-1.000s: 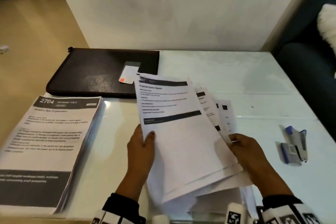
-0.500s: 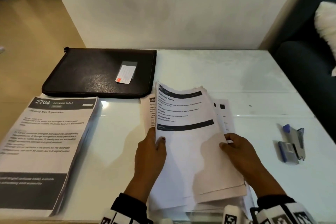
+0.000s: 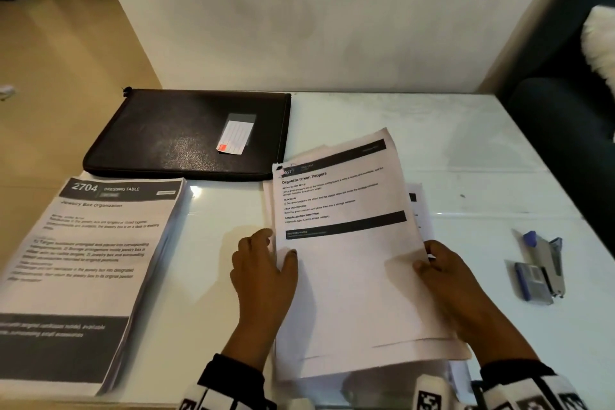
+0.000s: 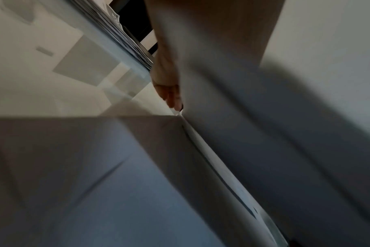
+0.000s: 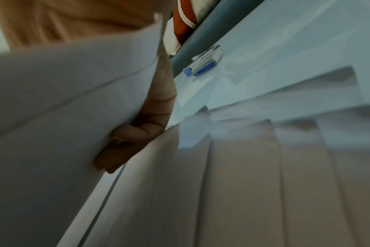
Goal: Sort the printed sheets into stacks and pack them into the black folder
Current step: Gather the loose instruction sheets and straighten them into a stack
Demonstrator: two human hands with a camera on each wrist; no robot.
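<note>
Two bare hands hold a loose sheaf of white printed paper sheets (image 3: pixel 346 260) just above a glossy white tabletop (image 3: pixel 432 130). The left hand (image 3: pixel 263 273) pinches the sheaf's left edge, thumb on top. The right hand (image 3: pixel 446 280) grips the right edge, fingers curled underneath (the right wrist view shows them folded against the paper).

The step in hand seems to be squaring up this bundle, whose sheets sit unevenly. The next move probably calls for tapping the edges flush, then setting it down as its own stack.

The top sheet reads "Organize Green Peppers"; its smaller print is too blurred to read. To the left lies a thick finished stack of printed pages (image 3: pixel 90 263), headed "2704 DRESSING TABLE" and "Jewelry Box Organization". The closed black zip folder (image 3: pixel 166 140) lies beyond, unpacked as yet, bearing an illegible label card. A blue and silver stapler (image 3: pixel 542 263) rests to the right.
</note>
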